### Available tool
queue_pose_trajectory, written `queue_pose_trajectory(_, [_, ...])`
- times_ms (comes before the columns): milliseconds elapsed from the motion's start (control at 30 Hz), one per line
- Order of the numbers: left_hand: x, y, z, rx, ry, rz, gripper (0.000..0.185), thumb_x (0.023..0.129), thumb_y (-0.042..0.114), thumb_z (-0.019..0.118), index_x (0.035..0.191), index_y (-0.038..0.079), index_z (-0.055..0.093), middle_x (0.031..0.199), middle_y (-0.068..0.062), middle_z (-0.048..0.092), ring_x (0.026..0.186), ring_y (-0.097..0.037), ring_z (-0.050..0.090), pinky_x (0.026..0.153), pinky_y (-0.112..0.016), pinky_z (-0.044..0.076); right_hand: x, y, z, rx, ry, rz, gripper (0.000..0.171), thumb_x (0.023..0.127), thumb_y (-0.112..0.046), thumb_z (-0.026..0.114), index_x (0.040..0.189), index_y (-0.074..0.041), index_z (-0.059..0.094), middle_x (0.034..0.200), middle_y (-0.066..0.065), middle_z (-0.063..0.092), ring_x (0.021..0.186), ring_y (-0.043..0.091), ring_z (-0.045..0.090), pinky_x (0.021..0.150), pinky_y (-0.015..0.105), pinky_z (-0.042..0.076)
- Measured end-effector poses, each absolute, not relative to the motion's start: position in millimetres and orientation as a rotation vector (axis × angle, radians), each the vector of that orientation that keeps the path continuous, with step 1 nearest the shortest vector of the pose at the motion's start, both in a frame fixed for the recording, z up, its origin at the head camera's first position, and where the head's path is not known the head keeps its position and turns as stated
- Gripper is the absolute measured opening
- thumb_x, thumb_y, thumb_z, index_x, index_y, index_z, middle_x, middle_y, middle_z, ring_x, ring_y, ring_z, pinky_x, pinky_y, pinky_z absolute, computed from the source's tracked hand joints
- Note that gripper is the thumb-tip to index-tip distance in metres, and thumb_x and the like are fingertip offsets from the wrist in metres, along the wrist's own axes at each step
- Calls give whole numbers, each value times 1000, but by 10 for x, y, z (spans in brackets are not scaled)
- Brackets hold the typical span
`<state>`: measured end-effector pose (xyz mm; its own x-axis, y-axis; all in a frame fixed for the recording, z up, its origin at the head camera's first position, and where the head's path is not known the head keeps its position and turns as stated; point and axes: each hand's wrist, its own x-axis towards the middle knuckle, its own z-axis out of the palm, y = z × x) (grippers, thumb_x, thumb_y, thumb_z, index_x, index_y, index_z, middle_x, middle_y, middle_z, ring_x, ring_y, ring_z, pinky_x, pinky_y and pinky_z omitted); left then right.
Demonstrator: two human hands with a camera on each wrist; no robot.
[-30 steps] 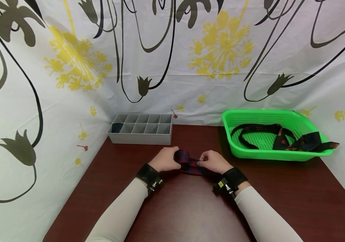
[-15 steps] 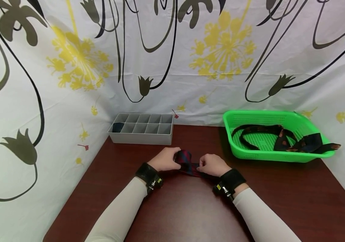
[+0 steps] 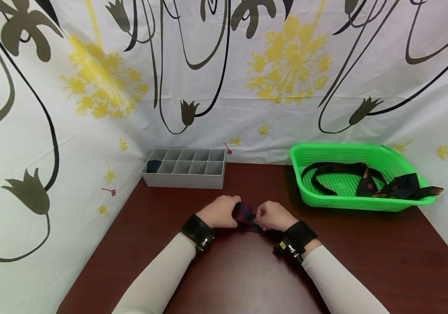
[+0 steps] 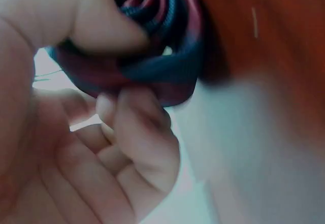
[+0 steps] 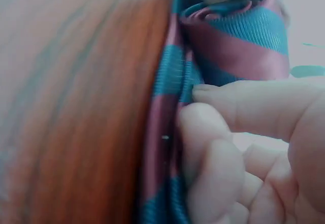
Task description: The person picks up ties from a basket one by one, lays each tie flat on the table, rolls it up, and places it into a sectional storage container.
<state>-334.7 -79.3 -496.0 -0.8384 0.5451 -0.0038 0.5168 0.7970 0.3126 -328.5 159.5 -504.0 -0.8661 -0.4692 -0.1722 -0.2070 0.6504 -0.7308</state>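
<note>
A striped necktie (image 3: 243, 213) in dark red and blue is partly wound into a roll between the two hands, low over the brown table. My left hand (image 3: 220, 212) grips the roll, its thumb over the spiral end and its curled fingers below, as the left wrist view shows around the tie roll (image 4: 167, 76). Just right of the roll, my right hand (image 3: 276, 216) pinches the edge of the tie's unrolled, layered length (image 5: 165, 132). In the right wrist view the wound part (image 5: 238, 46) stands directly beyond the thumb and fingertips. The tie's tail is partly hidden under the right hand.
Behind the left hand stands a grey divided box (image 3: 183, 179) with a dark rolled item (image 3: 154, 166) in one compartment. A green basket (image 3: 365, 201) at the back right holds dark patterned ties (image 3: 365, 183), one end hanging over its rim. Patterned cloth hangs behind the table (image 3: 231, 274).
My left hand has shifted slightly right and nearer with the roll, which now tilts lower. The right hand has come a little closer, so less of the tie shows between them.
</note>
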Motion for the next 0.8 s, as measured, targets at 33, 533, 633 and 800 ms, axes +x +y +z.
queue_pose_trajectory(33, [-3349, -773, -4975, 863, 2870, 490, 52, 74, 23, 86, 120, 13, 63, 95, 2, 68, 82, -12, 61, 73, -26, 52, -3308, 1619, -5039, -527, 2470, -1109, 12, 92, -10, 71, 81, -6, 73, 67, 2, 70, 59, 12, 66, 57, 26, 55])
queue_pose_trajectory(533, [-3337, -765, -5001, 834, 2865, 631, 47, 74, 31, 87, 114, 19, 66, 96, 5, 67, 87, -12, 60, 76, -26, 52, -3312, 1606, -5047, -577, 2402, -1214, 25, 91, -23, 82, 105, -8, 68, 73, 3, 70, 60, 15, 67, 58, 31, 56])
queue_pose_trajectory(633, [-3346, -778, -5023, 864, 2834, 679, 48, 76, 33, 87, 118, 19, 67, 100, 5, 67, 90, -12, 60, 77, -25, 53, -3280, 1580, -5043, -595, 2468, -1150, 23, 89, -26, 83, 99, -11, 69, 68, 0, 68, 58, 15, 64, 58, 32, 54])
queue_pose_trajectory(800, [-3362, -826, -4989, 757, 2983, 529, 58, 74, 38, 87, 124, 12, 73, 103, -1, 68, 89, -13, 60, 76, -27, 54, -3266, 1575, -5040, -554, 2544, -1065, 26, 88, -32, 83, 100, -14, 68, 66, -1, 66, 57, 16, 63, 58, 32, 50])
